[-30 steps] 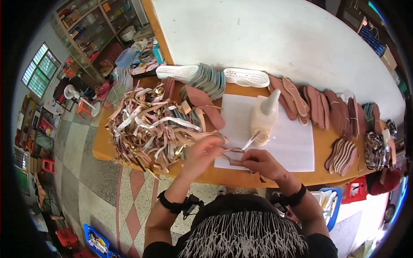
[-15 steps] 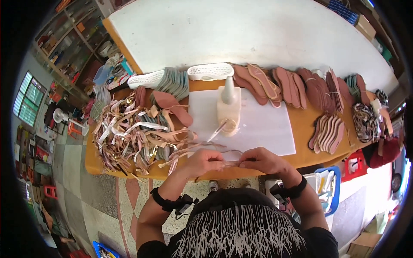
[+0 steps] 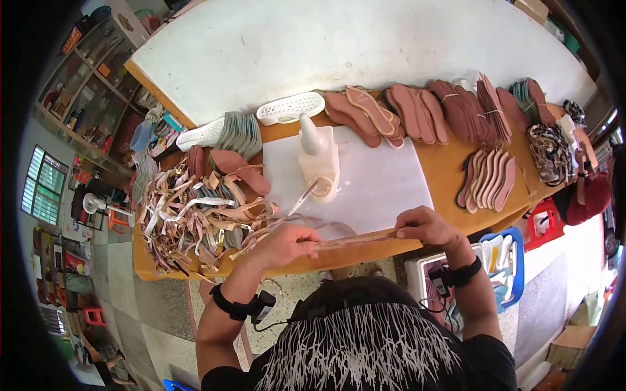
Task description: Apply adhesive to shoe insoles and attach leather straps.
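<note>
A thin pinkish-brown strap (image 3: pixel 358 242) is stretched between my two hands at the front edge of the table. One end is pinched in my left hand (image 3: pixel 287 246), the other in my right hand (image 3: pixel 425 227). Just beyond it stands a cream glue pot (image 3: pixel 318 159) with a cone-shaped top, and a brush (image 3: pixel 301 199) leans out of its opening. The pot rests on a white sheet (image 3: pixel 385 189). Loose straps (image 3: pixel 332 226) lie between the pot and my hands. To my left is a tangled heap of straps (image 3: pixel 189 218) in pink, white and tan.
Brown insoles (image 3: pixel 417 114) line the table's back edge, beside a white sole (image 3: pixel 290 108) and grey-green insoles (image 3: pixel 238 135). More insoles (image 3: pixel 490 179) lie at the right. A blue basket (image 3: pixel 515 267) of white pieces stands below the table's right side. A person in red (image 3: pixel 590 199) is at far right.
My hands have moved apart, the right one going right and slightly up, and more of the strap now shows between them. The whole view has shifted a little.
</note>
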Tool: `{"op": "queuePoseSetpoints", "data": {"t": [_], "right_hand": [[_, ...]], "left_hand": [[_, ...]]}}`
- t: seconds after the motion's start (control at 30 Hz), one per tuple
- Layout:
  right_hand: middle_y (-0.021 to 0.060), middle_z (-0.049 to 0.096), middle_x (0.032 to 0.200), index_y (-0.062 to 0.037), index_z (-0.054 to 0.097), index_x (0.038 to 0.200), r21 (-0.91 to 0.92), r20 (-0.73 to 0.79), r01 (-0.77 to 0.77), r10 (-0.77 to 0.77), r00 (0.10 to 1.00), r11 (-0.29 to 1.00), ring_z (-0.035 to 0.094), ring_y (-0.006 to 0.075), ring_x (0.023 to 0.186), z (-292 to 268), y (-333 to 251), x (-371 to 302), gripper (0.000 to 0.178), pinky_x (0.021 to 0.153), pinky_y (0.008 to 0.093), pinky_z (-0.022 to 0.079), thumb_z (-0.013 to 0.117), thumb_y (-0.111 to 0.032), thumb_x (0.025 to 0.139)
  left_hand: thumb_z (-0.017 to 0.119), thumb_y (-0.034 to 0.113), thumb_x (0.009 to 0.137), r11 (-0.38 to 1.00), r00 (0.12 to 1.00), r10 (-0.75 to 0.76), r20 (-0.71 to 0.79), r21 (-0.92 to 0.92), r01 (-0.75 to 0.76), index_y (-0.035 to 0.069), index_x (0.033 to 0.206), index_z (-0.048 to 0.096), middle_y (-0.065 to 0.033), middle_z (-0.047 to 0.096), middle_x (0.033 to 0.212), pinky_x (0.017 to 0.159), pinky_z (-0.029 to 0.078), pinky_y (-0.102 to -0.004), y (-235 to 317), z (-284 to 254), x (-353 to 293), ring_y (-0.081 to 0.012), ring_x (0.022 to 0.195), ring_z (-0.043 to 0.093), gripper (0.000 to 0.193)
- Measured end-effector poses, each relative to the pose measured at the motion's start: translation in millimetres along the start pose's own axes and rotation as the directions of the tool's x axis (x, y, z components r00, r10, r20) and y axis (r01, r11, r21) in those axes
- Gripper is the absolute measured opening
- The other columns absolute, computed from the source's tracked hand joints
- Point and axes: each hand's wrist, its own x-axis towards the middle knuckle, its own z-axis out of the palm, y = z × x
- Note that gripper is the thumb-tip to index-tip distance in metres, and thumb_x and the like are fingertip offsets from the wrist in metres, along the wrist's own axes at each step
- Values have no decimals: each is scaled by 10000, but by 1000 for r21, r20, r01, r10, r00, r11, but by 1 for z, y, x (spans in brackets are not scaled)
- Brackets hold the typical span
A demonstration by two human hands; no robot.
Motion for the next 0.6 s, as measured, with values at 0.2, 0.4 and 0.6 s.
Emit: {"op": "queuePoseSetpoints", "data": {"t": [0.2, 0.4, 0.6], "right_hand": [[-49, 469, 548, -48, 598, 712, 96, -157, -36, 50, 986, 995, 402, 29, 439, -25, 29, -6, 166, 348, 184, 311, 665, -200, 717], [-59, 434, 534, -40, 579, 718, 194, -102, -229, 252, 962, 954, 377, 29, 444, -47, 33, -25, 145, 392, 179, 295, 636, -172, 738], [-53, 441, 550, -13, 584, 742, 177, -134, -257, 282, 950, 950, 363, 26, 483, -55, 42, -32, 138, 425, 171, 265, 628, -144, 744]], "left_hand": [[550, 75, 794, 998, 998, -59, 8, 20, 59, -39, 853, 584, -41, 610, 728, 654, 442, -220, 0, -6, 2, -86, 683, 557, 132], [560, 156, 754, 991, 997, -71, -3, -111, 70, -19, 853, 611, -29, 618, 695, 640, 405, -205, -21, -21, -2, -76, 672, 544, 208], [557, 130, 714, 984, 988, -144, -62, -111, 136, -13, 822, 617, -34, 619, 700, 648, 407, -203, -38, -31, -3, -81, 674, 551, 189]]}}
